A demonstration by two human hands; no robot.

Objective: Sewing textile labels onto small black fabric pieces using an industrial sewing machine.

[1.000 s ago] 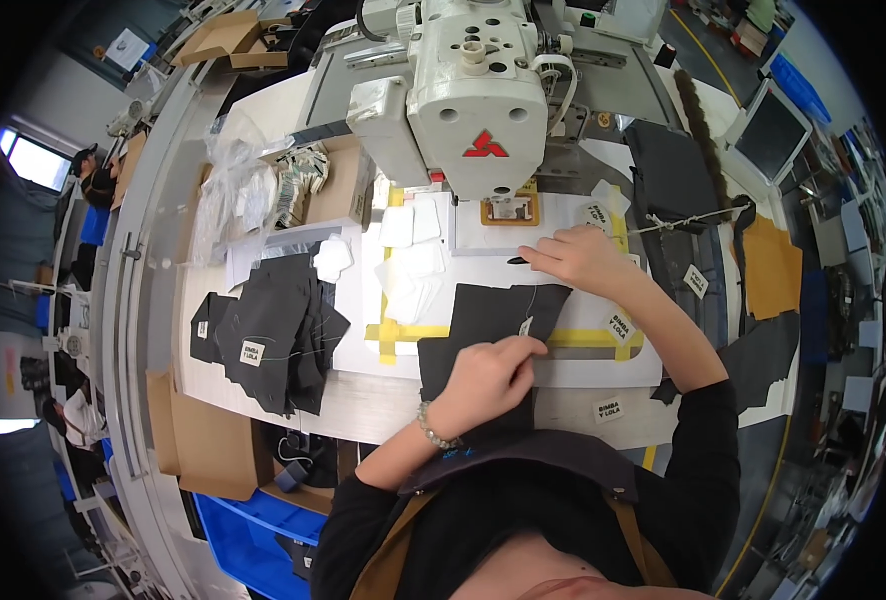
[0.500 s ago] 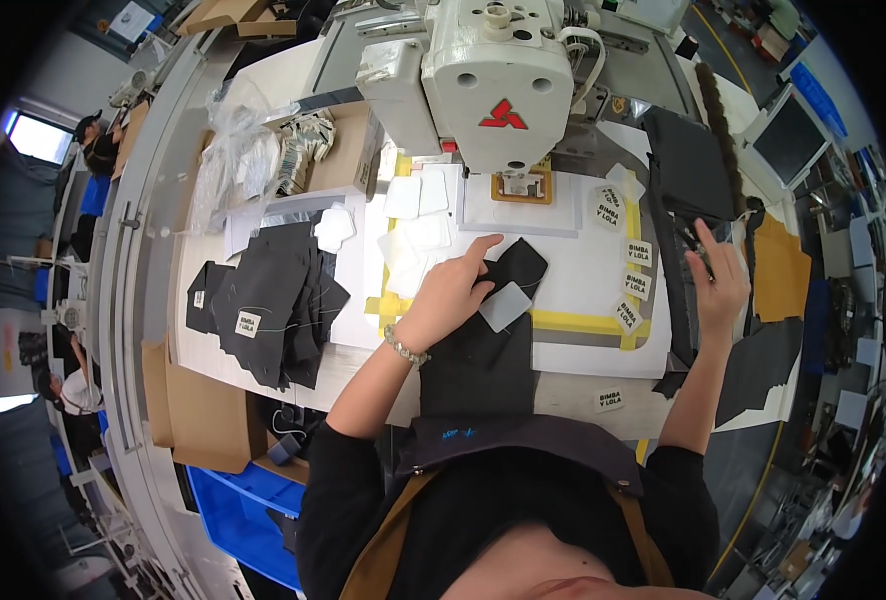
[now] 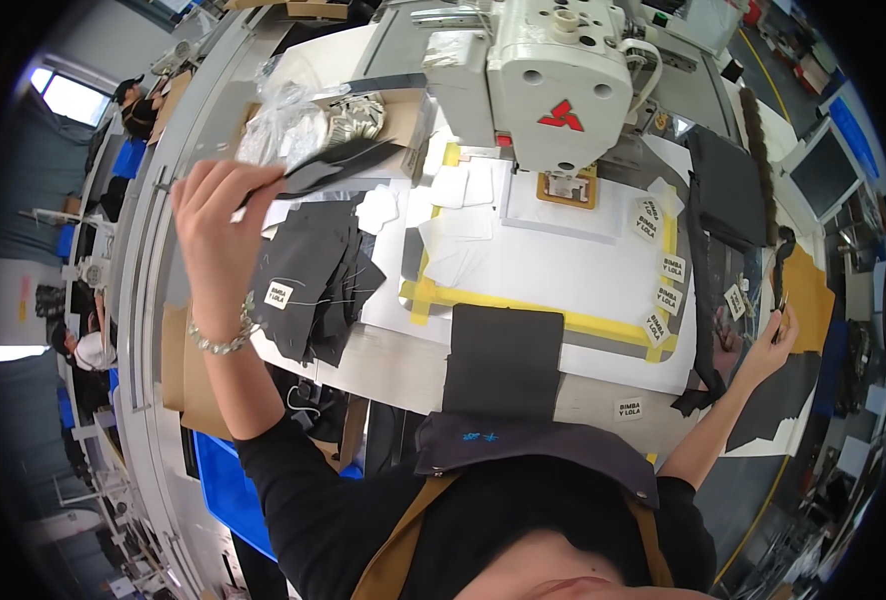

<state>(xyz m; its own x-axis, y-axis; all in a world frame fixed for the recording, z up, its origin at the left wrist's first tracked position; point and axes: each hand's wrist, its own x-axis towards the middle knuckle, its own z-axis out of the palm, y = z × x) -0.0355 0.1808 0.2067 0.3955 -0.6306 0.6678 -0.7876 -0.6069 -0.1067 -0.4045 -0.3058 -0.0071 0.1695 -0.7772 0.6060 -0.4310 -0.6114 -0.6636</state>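
Note:
My left hand (image 3: 218,215) is raised at the left, pinching the edge of a black fabric piece (image 3: 341,166), which is blurred by motion. Below it lies a pile of black fabric pieces (image 3: 308,275), the top one bearing a small white label (image 3: 278,294). Far to the right, my right hand (image 3: 766,352) has its fingers closed around a small dark tool, whose kind I cannot make out, beside a mustard-yellow sheet (image 3: 811,305). Another black fabric piece (image 3: 503,360) lies flat at the table's front edge, touched by neither hand.
A white sewing machine (image 3: 563,110) stands at the back over a yellow-taped white sheet (image 3: 523,270). White patches (image 3: 458,240) lie left, printed labels (image 3: 669,297) right. A cardboard box (image 3: 403,120) sits back left. A blue bin (image 3: 225,490) is below.
My left hand has swung from the middle to the left, carrying a black fabric piece off the worktable. My right hand has moved right and nearer me. The view has shifted.

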